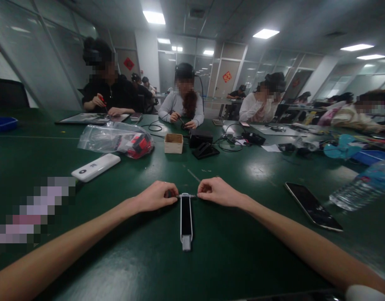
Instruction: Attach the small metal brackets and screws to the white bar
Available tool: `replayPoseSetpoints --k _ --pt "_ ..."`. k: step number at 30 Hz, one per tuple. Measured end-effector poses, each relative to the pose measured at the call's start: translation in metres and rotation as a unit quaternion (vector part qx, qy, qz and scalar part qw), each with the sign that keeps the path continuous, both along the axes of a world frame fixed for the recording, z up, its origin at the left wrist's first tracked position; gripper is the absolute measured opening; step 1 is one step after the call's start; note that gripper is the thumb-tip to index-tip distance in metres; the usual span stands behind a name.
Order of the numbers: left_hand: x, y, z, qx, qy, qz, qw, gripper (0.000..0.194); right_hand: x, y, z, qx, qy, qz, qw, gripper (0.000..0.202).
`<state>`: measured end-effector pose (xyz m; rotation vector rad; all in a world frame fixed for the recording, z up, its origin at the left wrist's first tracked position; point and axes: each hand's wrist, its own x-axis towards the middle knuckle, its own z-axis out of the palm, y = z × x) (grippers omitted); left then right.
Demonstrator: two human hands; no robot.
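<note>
A slim black device with a white frame and a pale block at its near end (186, 217) lies on the green table in front of me. A thin metallic rod (192, 196) crosses its far end from side to side. My left hand (157, 195) pinches the rod's left end. At the right end, my right hand (220, 192) has its thumb and fingertips closed on the same rod. Both hands rest close to the table, one on each side of the device.
A white handheld device (96, 167) and a plastic bag with red parts (134, 144) lie left. Beyond are a small box (173, 144) and black items (206, 150). A phone (313, 205) and water bottle (362, 188) lie right. People sit across the green table (142, 259).
</note>
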<state>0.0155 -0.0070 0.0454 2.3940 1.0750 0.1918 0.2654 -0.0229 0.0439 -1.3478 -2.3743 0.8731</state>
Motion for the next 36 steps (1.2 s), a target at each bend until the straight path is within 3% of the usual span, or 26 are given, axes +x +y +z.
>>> replayPoseSetpoints --k 16,24,32,36 --pt "-0.002 0.003 -0.008 0.016 -0.011 -0.002 1.000 0.022 -0.010 -0.007 -0.004 -0.049 0.063 -0.028 0.996 0.015" --pt "-0.003 0.003 -0.008 0.022 -0.015 -0.002 1.000 0.019 -0.013 -0.011 0.000 0.017 -0.006 -0.020 1.000 0.011" --pt "-0.005 0.004 -0.014 0.089 0.009 -0.025 0.996 0.017 -0.015 -0.010 -0.001 0.024 -0.021 -0.032 0.999 0.011" --pt "-0.002 -0.001 -0.010 0.145 0.061 -0.033 0.987 0.016 -0.016 -0.009 -0.005 -0.003 0.031 -0.045 0.998 0.013"
